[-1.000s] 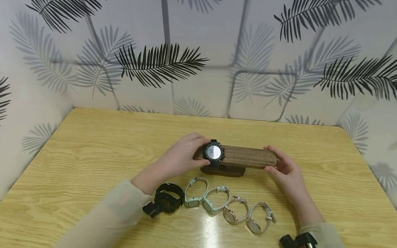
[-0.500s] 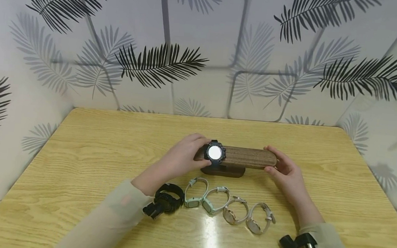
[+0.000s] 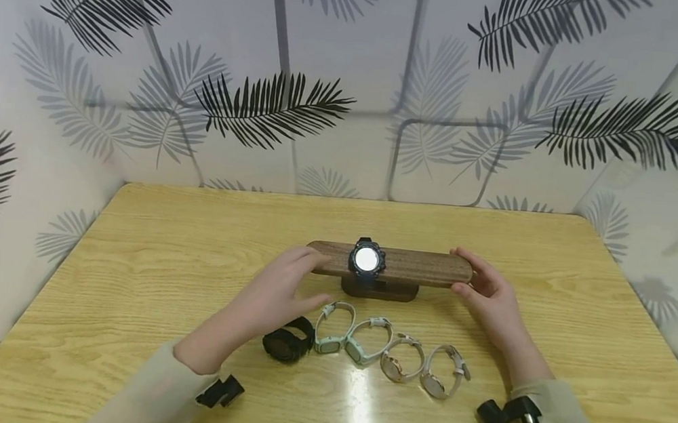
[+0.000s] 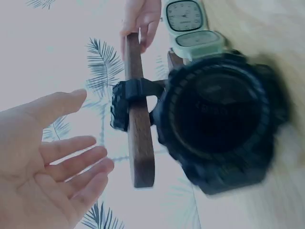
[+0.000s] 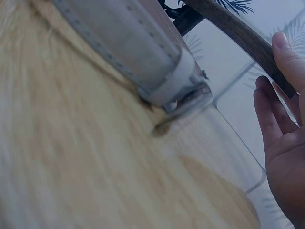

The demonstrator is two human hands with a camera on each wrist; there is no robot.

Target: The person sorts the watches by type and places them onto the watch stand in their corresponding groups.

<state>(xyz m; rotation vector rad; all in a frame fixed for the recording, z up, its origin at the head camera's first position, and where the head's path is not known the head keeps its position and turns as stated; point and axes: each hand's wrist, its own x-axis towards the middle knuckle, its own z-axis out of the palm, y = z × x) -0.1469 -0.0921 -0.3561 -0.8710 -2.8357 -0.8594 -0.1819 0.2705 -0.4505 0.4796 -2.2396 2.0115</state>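
Observation:
A wooden watch stand [image 3: 419, 267] with a long rounded bar on a low base stands near the middle of the table. Strapped round its bar, left of centre, is a black watch [image 3: 367, 260] whose round face shines white. My left hand [image 3: 272, 294] is spread open by the bar's left end, thumb and fingers apart; in the left wrist view its palm [image 4: 62, 167] shows with nothing in it. At the opposite end, my right hand [image 3: 490, 301] pinches the bar between thumb and fingers. A second black watch [image 3: 286, 347] lies just below my left hand.
Rightward from the second black watch, a curved row continues: two mint watches [image 3: 329, 345], a rose-gold-cased watch [image 3: 391, 368] and a pale-strapped watch [image 3: 434, 386]. Black wrist mounts [image 3: 220, 391] sit at both cuffs. A leaf-patterned wall [image 3: 344, 157] rises behind the wooden table [image 3: 190, 224].
My left hand has let go of the black watch on the bar and drawn back left and toward me, uncovering the bar's left end. My right hand keeps its hold.

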